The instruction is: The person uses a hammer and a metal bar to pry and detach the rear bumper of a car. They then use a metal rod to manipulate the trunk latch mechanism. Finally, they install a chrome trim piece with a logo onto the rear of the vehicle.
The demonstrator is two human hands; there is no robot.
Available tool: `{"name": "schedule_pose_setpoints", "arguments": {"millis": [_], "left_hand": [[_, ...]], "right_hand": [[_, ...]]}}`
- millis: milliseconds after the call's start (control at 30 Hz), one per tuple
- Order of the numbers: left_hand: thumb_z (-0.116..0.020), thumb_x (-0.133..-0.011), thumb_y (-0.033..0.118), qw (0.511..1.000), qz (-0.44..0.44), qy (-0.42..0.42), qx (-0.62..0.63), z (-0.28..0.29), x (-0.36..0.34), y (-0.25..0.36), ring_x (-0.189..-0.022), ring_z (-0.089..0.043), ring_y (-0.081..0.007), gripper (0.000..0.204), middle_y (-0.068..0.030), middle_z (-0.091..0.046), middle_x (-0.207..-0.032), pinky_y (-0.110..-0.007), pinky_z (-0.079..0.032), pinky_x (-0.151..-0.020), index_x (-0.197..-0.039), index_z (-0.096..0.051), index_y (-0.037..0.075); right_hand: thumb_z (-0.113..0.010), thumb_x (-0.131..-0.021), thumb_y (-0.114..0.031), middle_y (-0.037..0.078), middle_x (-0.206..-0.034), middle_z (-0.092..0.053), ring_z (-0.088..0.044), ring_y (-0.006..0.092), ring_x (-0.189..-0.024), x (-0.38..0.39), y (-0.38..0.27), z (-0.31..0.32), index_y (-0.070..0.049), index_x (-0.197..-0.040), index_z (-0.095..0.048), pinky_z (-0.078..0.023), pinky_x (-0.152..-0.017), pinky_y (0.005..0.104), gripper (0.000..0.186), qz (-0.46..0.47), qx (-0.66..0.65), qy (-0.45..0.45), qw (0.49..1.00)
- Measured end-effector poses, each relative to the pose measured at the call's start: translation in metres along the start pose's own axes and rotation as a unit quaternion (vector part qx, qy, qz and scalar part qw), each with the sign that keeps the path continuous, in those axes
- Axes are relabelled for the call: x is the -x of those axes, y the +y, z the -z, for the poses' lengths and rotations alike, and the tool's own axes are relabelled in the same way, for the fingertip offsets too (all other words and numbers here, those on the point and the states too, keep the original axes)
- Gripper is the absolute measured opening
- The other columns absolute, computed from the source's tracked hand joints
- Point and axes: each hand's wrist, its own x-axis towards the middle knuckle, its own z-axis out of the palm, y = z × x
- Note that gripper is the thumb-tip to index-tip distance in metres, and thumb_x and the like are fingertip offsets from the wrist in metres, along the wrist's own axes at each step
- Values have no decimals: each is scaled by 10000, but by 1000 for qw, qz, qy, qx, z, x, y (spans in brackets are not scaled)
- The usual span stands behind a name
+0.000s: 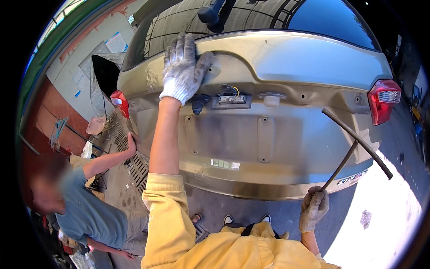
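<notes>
Wall (85,51) at far left, white above, red-brown below. Next, co-worker (96,210) in blue-grey shirt, one arm stretched toward car, hand (131,145) up against its left rear corner. Red left light (120,103) just above that hand. Slotted floor grate (138,177) running along the floor between co-worker and car.

Then yellow sleeve (165,201), rolled to about the elbow, bare forearm reaching up. Left hand (182,67) in grimy white knit glove, palm down flat on upper tailgate (286,134), fingers straight and side by side, thumb apart, tips at lower edge of rear window (322,22). Gripping nothing.

Below and right of left hand: metal strip (191,134) with bolt holes, black knob (199,102), then oblong housing (231,101) with yellow wire (234,89) looping out on top. Matching strip (265,139) further right, pale lamp (271,99) above it.

Right hand (313,208) low, well apart from left, also in dirty glove, fingers wrapped around lower end of T-shaped tool (339,168). Dark crossbar (358,139) up and right, slanted in front of tailgate's lower right corner. Can't tell whether touching paint. Red right light (384,101) above crossbar, bright sunlit floor (376,210) at far right.
</notes>
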Motion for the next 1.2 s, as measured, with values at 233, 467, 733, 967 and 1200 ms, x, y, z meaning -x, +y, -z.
{"name": "schedule_pose_setpoints", "arguments": {"millis": [233,467,733,967,1200], "left_hand": [[-510,-1043,411,999,39,6,9,-4,47,-88,-1523,-308,-373,660,-235,-369,-1615,-437,-236,-1250,-1564,-389,25],[-516,-1015,518,981,-188,43,34,-6,-12,-14,-1481,-363,-399,737,-249,-416,-1573,-517,-232,-1244,-1519,-418,-11],[-378,-1043,604,947,-300,-11,111,-19,-71,170,-1529,-302,-351,789,-202,-363,-1625,-480,-214,-1262,-1571,-357,18],[-465,-1006,591,910,-391,-54,126,-17,-88,239,-1514,-326,-344,745,-167,-380,-1626,-482,-222,-1246,-1538,-441,71],[-448,-1013,593,899,-406,-78,143,0,-77,160,-1526,-317,-295,730,-129,-372,-1639,-460,-231,-1248,-1547,-438,96]], "right_hand": [[-564,-1071,-346,-25,-620,-485,-402,39,-493,8,2,-55,-5,-1019,-626,-281,-450,223,351,54,18,-18,998],[-571,-1074,-322,-24,-633,-475,-366,38,-491,50,10,-128,-4,-1033,-613,-274,-447,224,324,73,-56,95,991],[-573,-1051,-480,-33,-586,-429,-326,40,-454,113,15,-149,-14,-1016,-610,-239,-422,236,469,155,8,226,962],[-560,-1052,-505,-52,-569,-366,-271,30,-442,140,-3,-133,-47,-984,-591,-191,-401,237,464,174,71,291,938],[-573,-1058,-453,-62,-572,-350,-224,23,-442,136,-8,-139,-44,-988,-584,-159,-394,236,415,173,63,287,940]]}}
